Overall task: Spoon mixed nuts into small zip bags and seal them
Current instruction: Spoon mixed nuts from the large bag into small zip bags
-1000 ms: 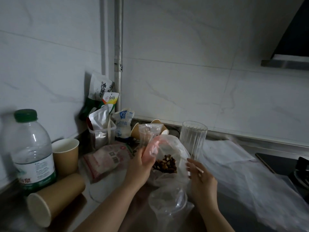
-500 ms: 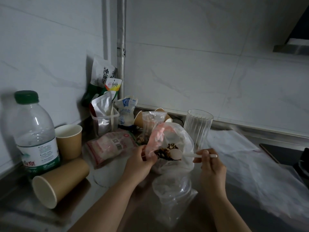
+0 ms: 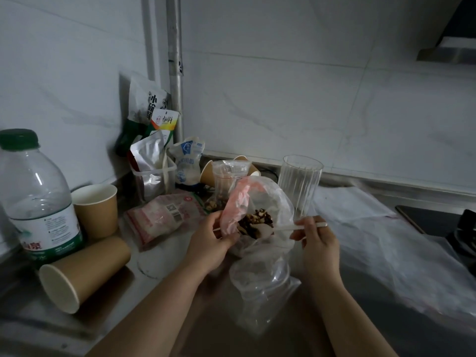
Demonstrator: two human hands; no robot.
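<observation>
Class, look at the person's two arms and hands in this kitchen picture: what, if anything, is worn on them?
Both forearms are bare as far as the frame shows; no sleeve reaches into view. The left hand and the right hand wear no gloves, and no watch, bracelet or ring is visible on either. The dim light and blur could hide something small, such as nail polish.

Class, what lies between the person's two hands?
In the head view, the clear plastic bag of mixed nuts and the white spoon's bowl.
</observation>
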